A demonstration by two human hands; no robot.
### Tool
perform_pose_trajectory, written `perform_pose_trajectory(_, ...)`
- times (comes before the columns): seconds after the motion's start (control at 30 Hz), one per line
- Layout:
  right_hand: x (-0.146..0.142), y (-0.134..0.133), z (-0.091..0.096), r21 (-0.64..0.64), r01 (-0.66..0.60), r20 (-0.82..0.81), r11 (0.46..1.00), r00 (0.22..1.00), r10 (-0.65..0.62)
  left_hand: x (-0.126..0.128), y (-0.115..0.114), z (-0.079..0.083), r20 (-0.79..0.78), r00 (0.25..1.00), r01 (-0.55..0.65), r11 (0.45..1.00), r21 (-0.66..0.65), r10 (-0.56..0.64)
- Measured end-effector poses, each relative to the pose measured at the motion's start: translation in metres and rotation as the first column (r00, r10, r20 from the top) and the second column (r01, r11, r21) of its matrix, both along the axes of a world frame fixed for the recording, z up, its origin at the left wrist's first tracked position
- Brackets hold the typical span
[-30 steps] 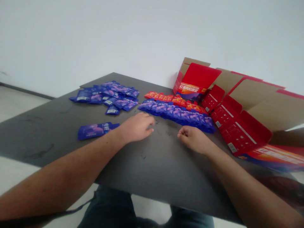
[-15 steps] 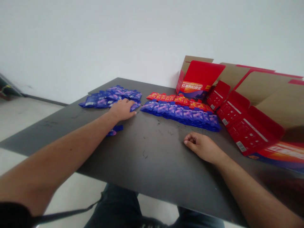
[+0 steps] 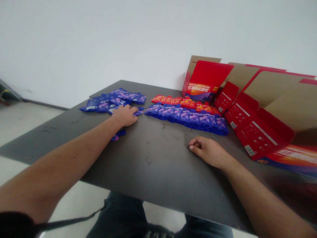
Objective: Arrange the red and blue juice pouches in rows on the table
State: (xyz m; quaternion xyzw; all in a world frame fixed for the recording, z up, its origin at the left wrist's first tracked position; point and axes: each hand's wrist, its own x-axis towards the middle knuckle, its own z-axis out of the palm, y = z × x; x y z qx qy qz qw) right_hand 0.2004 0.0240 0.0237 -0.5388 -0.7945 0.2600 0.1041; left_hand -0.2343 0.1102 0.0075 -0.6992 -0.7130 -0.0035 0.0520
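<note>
My left hand (image 3: 125, 115) lies over the near right side of a loose heap of blue-purple sachets (image 3: 106, 103), its fingers somewhat apart and touching a sachet. Its forearm partly covers a single blue sachet (image 3: 120, 135) lying closer to me. My right hand (image 3: 206, 150) rests on the table with fingers curled in a loose fist, and nothing shows in it. Between and beyond my hands runs an overlapping row of blue-purple sachets (image 3: 185, 115). Behind that row lies a row of red-orange sachets (image 3: 188, 103).
Open red cartons with printed fronts stand along the right side, among them a back carton (image 3: 203, 87) and a nearer carton (image 3: 260, 137). They rest on the dark grey table (image 3: 153, 178). A white wall (image 3: 123, 39) rises behind it.
The view has shifted slightly. The thumb of my left hand has drawn in a little towards its fingers over the sachets. My right hand keeps its curled pose, and the rows look the same.
</note>
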Motion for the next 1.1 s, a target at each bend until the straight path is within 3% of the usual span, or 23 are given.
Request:
perform_pose_trajectory(0.17, -0.001, 0.000, 0.000, 0.015, -0.011, 0.015, 1.000, 1.000, 0.011, -0.001, -0.036, 0.005, -0.057, 0.997, 0.049, 0.998, -0.035, -0.051)
perform_pose_trajectory(0.33, -0.001, 0.000, 0.000, 0.013, -0.018, 0.022, 1.000, 1.000, 0.018, 0.014, -0.075, 0.008, -0.009, 0.990, 0.137, 0.989, -0.056, -0.137)
perform_pose_trajectory(0.47, -0.003, -0.001, 0.000, 0.014, -0.015, 0.037, 1.000, 0.999, 0.015, 0.042, -0.106, 0.004, 0.061, 0.956, 0.286, 0.958, -0.007, -0.285)
perform_pose_trajectory(0.6, -0.008, -0.005, 0.003, 0.016, -0.020, 0.018, 1.000, 1.000, 0.020, 0.084, -0.129, 0.002, 0.225, 0.891, 0.395, 0.917, 0.042, -0.394)
perform_pose_trajectory(0.73, -0.013, -0.014, 0.009, -0.127, -0.070, -0.061, 0.989, 0.996, 0.063, 0.122, -0.131, 0.006, 0.386, 0.830, 0.410, 0.910, 0.065, -0.402)
perform_pose_trajectory(0.8, -0.016, -0.018, 0.011, -0.225, -0.076, -0.099, 0.971, 0.994, 0.055, 0.131, -0.126, 0.010, 0.343, 0.869, 0.367, 0.929, 0.041, -0.358)
perform_pose_trajectory(0.93, -0.028, -0.025, 0.011, -0.383, -0.033, -0.226, 0.923, 0.972, -0.058, 0.133, -0.114, 0.018, 0.223, 0.949, 0.244, 0.968, -0.066, -0.224)
perform_pose_trajectory(1.1, -0.052, -0.027, 0.008, -0.408, 0.000, -0.359, 0.913, 0.920, -0.160, 0.132, -0.103, 0.020, 0.364, 0.919, 0.224, 0.961, -0.161, -0.153)
